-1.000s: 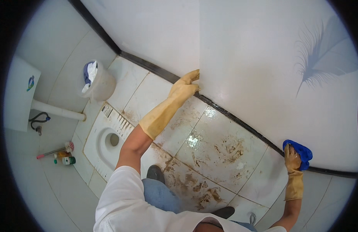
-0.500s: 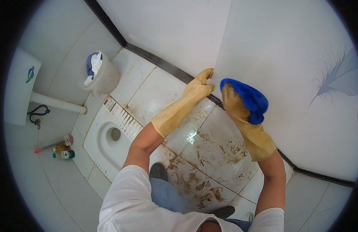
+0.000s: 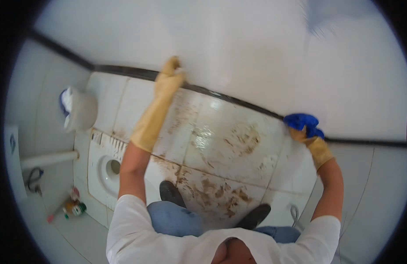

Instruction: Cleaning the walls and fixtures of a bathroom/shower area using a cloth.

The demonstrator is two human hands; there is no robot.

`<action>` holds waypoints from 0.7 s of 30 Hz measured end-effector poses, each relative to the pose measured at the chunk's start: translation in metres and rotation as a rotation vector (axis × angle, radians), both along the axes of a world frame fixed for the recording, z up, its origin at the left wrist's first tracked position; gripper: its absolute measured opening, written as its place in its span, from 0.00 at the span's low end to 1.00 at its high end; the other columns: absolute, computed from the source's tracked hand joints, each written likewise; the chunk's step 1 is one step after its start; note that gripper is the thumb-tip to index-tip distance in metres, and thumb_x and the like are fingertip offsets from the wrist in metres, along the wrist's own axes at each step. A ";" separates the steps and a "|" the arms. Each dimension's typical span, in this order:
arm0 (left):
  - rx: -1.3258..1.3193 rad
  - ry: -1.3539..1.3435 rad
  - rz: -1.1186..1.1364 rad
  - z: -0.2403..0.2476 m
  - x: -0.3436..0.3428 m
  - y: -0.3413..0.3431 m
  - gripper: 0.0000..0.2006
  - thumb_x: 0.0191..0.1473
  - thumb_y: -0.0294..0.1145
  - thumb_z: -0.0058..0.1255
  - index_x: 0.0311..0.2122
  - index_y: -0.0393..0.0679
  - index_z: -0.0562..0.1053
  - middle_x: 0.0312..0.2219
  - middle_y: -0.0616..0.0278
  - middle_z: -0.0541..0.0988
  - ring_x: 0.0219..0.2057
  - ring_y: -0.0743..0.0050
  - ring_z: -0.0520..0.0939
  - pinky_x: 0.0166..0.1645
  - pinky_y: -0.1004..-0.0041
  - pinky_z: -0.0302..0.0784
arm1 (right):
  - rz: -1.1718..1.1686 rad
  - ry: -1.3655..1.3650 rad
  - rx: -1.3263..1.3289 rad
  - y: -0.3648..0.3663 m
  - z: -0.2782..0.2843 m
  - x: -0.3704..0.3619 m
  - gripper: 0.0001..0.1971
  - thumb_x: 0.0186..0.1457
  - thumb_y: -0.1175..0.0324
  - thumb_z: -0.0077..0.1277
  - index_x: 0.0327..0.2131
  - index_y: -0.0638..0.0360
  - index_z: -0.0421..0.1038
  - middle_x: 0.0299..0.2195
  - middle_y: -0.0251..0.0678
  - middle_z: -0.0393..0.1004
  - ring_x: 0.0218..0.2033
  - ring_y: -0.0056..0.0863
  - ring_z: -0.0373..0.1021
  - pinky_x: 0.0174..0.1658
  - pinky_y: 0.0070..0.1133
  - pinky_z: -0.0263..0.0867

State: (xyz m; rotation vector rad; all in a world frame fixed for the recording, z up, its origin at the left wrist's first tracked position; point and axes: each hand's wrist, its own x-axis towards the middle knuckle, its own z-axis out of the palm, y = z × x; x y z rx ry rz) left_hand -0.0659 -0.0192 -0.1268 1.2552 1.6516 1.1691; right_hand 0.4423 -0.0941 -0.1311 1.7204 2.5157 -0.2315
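Left hand (image 3: pixel 169 79) in a yellow rubber glove, fingers together and flat, presses the white wall (image 3: pixel 238 48) right at the black baseboard strip (image 3: pixel 124 70). Right hand (image 3: pixel 307 136), also gloved, has its fingers clamped on a blue cloth (image 3: pixel 300 121), which sits against the same strip, well to the right of the left hand. Below the strip, floor tiles (image 3: pixel 221 145) smeared with brown dirt. Squat toilet pan (image 3: pixel 107 169) lies left of the stained tiles, white bin (image 3: pixel 80 110) above the pan. Dark shoes (image 3: pixel 170 192) stand on the tiles.
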 end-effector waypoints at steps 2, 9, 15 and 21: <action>0.049 -0.304 -0.052 0.016 0.027 0.002 0.30 0.51 0.20 0.50 0.62 0.40 0.64 0.53 0.56 0.74 0.50 0.66 0.76 0.49 0.70 0.75 | 0.087 -0.180 0.095 -0.016 0.010 0.082 0.10 0.60 0.64 0.40 0.32 0.46 0.74 0.28 0.30 0.73 0.28 0.29 0.71 0.33 0.23 0.68; -0.022 -0.268 -0.016 0.037 0.050 -0.007 0.31 0.47 0.16 0.47 0.61 0.36 0.64 0.54 0.57 0.72 0.54 0.69 0.73 0.51 0.72 0.72 | 0.115 -0.342 0.013 -0.031 0.016 0.094 0.04 0.55 0.66 0.52 0.32 0.46 0.76 0.29 0.32 0.77 0.28 0.31 0.75 0.29 0.27 0.69; 0.034 -0.308 0.041 0.025 0.050 -0.010 0.27 0.46 0.16 0.48 0.55 0.38 0.68 0.50 0.63 0.72 0.52 0.71 0.71 0.53 0.75 0.67 | 0.210 0.030 0.467 -0.023 0.028 0.016 0.07 0.54 0.67 0.52 0.36 0.50 0.77 0.30 0.34 0.78 0.29 0.33 0.75 0.32 0.27 0.70; 0.024 -0.290 -0.024 0.020 0.048 -0.009 0.25 0.49 0.17 0.47 0.55 0.39 0.69 0.47 0.64 0.72 0.49 0.75 0.72 0.52 0.75 0.68 | 0.224 -0.030 0.720 -0.021 0.020 -0.027 0.10 0.51 0.68 0.55 0.39 0.52 0.79 0.35 0.31 0.79 0.33 0.34 0.76 0.35 0.30 0.71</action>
